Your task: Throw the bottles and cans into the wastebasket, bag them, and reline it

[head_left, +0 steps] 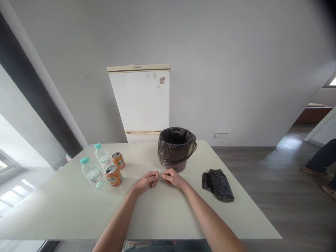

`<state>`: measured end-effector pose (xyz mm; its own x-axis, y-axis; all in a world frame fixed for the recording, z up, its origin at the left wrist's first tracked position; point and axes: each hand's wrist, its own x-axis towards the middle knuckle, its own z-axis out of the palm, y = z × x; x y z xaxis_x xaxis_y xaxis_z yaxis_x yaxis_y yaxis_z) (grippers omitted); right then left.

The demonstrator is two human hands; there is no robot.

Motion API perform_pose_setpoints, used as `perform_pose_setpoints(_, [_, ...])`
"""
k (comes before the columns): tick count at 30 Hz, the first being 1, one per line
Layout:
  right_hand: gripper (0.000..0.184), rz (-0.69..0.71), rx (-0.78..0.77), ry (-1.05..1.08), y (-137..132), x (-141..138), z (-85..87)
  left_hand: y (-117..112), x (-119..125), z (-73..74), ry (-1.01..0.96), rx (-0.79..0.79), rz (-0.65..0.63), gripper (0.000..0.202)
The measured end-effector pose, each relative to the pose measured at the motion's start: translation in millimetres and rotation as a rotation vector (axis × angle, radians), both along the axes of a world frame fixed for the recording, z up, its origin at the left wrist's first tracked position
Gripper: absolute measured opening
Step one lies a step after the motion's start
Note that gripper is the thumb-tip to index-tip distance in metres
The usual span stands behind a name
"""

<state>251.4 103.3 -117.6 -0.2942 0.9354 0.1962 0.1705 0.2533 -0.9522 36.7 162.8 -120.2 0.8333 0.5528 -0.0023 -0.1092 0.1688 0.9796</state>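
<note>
My left hand (148, 181) and my right hand (172, 177) rest on the white table (65, 206), almost touching, each curled into a loose fist with nothing seen inside. Just beyond them stands a small bin (176, 148) lined with a black bag. To the left stand two clear water bottles (91, 172) (102, 156) with teal caps and two orange cans (113, 175) (118, 160). A folded stack of black bags (217, 184) lies to the right of my right hand.
A white fridge (141, 101) stands against the grey wall behind the table. Another person's legs and shoes (319, 168) show at the far right on the wooden floor. A window runs along the left side.
</note>
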Motion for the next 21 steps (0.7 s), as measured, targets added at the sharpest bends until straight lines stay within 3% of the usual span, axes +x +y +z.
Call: perform_pose_setpoints(21, [0.049,0.016,-0.040,0.058,1.7,0.2,-2.9,-0.7,4.0,0.6,-0.035,-0.036,0.058,0.031])
